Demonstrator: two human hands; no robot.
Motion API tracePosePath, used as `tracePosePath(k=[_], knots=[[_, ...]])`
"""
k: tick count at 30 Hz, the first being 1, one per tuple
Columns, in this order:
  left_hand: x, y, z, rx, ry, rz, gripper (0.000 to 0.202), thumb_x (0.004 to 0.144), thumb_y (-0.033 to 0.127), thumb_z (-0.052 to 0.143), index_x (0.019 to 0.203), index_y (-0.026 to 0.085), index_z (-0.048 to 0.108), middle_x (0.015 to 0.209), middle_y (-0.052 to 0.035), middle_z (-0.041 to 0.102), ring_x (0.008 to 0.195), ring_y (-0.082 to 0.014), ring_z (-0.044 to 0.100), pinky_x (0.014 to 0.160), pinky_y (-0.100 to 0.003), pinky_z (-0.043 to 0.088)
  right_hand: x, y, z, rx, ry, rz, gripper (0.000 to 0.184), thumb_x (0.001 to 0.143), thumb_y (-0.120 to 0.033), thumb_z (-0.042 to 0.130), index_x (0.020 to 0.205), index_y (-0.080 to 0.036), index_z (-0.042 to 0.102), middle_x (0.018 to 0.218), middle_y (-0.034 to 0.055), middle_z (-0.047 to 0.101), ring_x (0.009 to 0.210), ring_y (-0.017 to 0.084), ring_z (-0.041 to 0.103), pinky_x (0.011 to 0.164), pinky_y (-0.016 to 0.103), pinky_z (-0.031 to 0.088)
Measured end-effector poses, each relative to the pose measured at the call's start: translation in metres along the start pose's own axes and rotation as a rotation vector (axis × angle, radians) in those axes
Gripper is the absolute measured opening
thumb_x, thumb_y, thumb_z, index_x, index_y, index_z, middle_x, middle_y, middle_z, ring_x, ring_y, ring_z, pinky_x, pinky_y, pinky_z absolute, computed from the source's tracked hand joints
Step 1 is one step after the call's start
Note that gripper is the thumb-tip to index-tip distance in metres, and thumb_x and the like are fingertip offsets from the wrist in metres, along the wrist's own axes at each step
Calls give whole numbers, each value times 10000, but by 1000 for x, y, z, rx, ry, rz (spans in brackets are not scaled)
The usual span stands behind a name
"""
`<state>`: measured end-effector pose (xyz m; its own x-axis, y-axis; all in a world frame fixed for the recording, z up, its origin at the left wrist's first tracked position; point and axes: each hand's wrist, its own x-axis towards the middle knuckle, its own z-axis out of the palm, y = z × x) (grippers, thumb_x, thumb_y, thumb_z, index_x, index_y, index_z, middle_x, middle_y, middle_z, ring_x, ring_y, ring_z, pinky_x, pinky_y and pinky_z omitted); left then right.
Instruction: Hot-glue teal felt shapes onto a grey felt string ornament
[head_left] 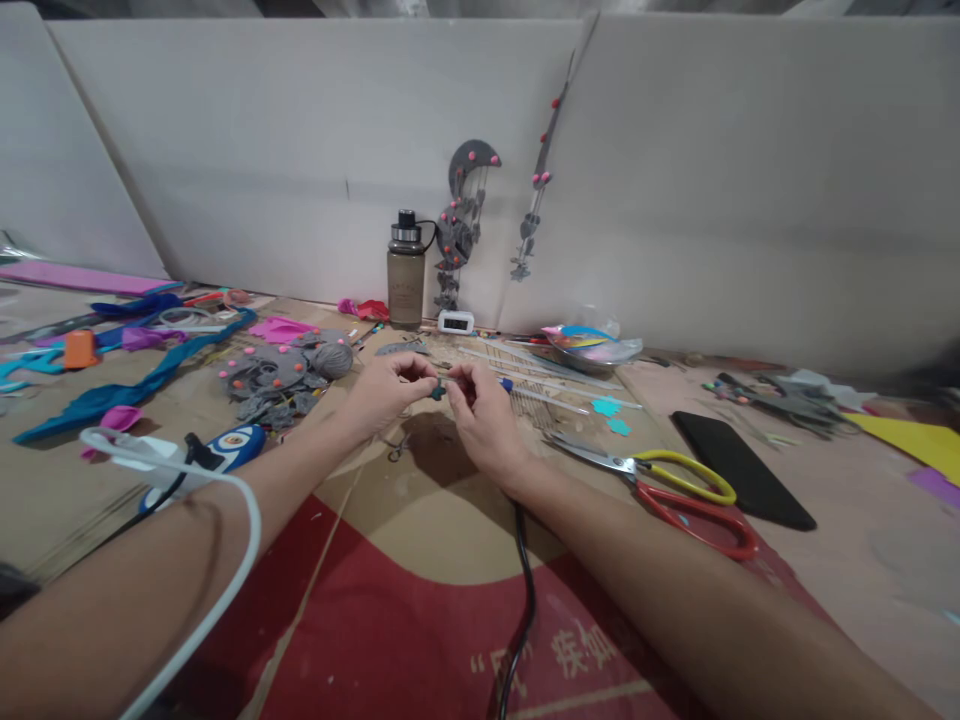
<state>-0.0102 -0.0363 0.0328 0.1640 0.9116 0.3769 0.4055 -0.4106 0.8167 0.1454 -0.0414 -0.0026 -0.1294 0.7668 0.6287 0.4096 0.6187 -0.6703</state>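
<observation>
My left hand point(390, 388) and my right hand point(484, 415) meet above the middle of the cardboard-covered table point(420, 510). Both pinch one small teal piece point(437, 391) between their fingertips. A thin stick with a blue tip point(507, 384) pokes out past my right hand, and a black cable point(525, 590) runs from under that wrist toward me. A white cable point(225, 590) loops over my left forearm.
Red-and-yellow scissors point(667, 480) and a black phone point(739, 470) lie to the right. Grey felt shapes and a yarn ball point(331, 358) lie left, beside blue strips point(127, 385). A bottle point(406, 272), a small clock point(456, 321) and hanging grey ornaments point(461, 225) stand at the white wall.
</observation>
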Motion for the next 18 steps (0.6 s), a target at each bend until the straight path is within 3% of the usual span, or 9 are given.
tracePosePath(k=[5,11,18], knots=[[-1,0,1,32,4,10,159,709,298,637,735,146,676,617,9,572,543,-94,437,509,-207,324,1,-2,-2,8,2,15,145,868,-293,451,882,-188,549,864,46,574,796,161,518,722,296,409],[0,-2,2,-14,-26,12,176,716,308,633,756,142,674,694,-16,624,631,-115,516,575,-214,387,2,-1,-1,-11,10,35,129,846,-286,484,823,-184,560,848,38,582,770,151,511,689,277,387],[0,-4,3,-43,-104,-91,240,711,356,639,828,148,657,638,-3,597,546,-96,500,468,-193,366,3,-3,-3,-37,20,62,103,824,-258,499,776,-184,552,813,20,568,740,139,491,670,265,370]])
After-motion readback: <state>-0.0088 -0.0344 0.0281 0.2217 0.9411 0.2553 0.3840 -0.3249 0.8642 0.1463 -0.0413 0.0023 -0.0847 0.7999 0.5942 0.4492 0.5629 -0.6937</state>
